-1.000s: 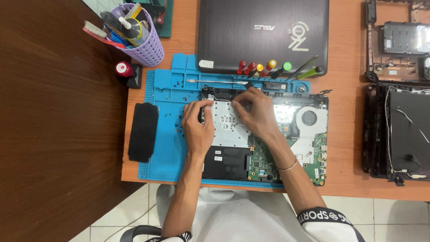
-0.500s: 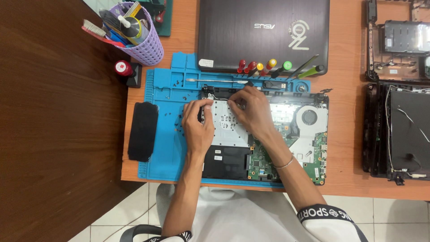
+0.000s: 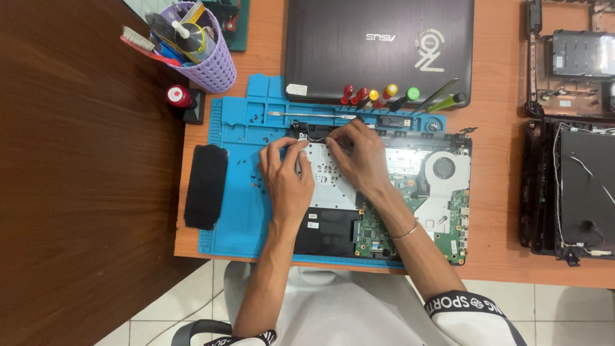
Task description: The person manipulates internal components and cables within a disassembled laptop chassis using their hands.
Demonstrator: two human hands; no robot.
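Observation:
An opened laptop base (image 3: 442,211) lies on a blue repair mat (image 3: 237,211), its green circuit board, round fan and silver metal plate (image 3: 327,179) exposed. My left hand (image 3: 288,176) rests on the plate's left part, thumb and forefinger pinched near the black hinge corner at the top left. My right hand (image 3: 362,154) lies over the plate's upper edge, fingertips bent down onto the same corner by a thin black cable. What the fingertips pinch is too small to tell.
A closed dark laptop (image 3: 378,45) sits behind the mat, with several coloured-handle screwdrivers (image 3: 378,96) along its front. A purple basket of tools (image 3: 202,51) stands at back left, a black pad (image 3: 206,186) on the mat's left, dismantled laptop shells (image 3: 570,186) at right. Small screws dot the mat.
My right hand has slid slightly left toward the top-left corner of the plate, closer to my left hand. The left hand has barely moved.

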